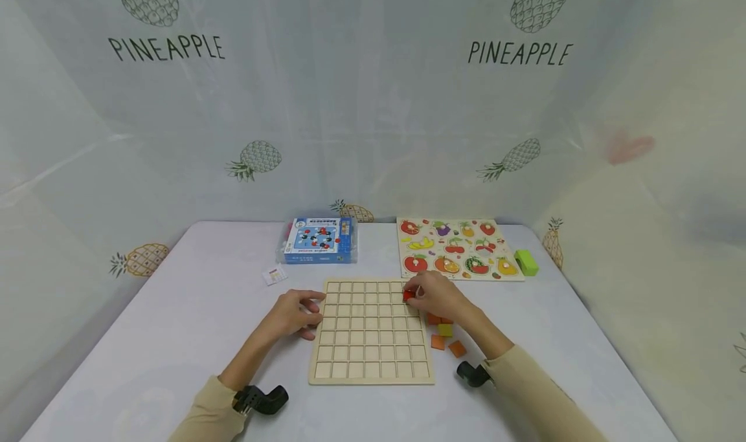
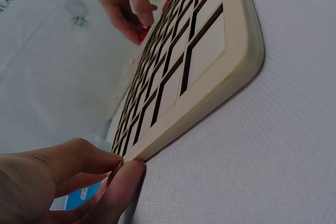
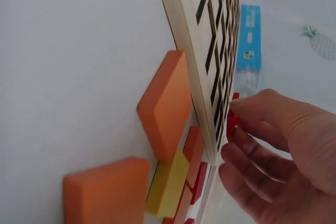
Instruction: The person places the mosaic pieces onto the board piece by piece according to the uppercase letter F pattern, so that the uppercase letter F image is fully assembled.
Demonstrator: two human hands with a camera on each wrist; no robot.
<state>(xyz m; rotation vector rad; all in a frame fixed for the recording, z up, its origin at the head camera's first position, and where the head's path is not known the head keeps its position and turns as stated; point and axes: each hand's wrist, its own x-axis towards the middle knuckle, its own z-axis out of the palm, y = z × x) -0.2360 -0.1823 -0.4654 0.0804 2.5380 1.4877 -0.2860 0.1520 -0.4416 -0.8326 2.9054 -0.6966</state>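
Note:
A pale wooden grid board [image 1: 373, 377] with square recesses lies flat on the table. At its far right corner, my right hand [image 1: 434, 293] pinches a small red block [image 3: 231, 123] between thumb and fingers, over the grid. My left hand [image 1: 290, 314] rests at the board's left edge, index finger and thumb touching the frame. Close to the board's right edge lie orange blocks [image 3: 167, 103], with a yellow block [image 1: 445, 330] among them. More red blocks [image 3: 198, 183] sit behind these, partly hidden in the head view by my right hand and forearm.
A fruit puzzle board [image 1: 460, 270] lies at the back right, a green block [image 1: 526, 262] beside it. Behind the grid board, a blue boxed set [image 1: 317, 258] stands in clear wrapping. A small printed card [image 1: 274, 275] lies left of it. A pineapple-print sheet hangs behind the table.

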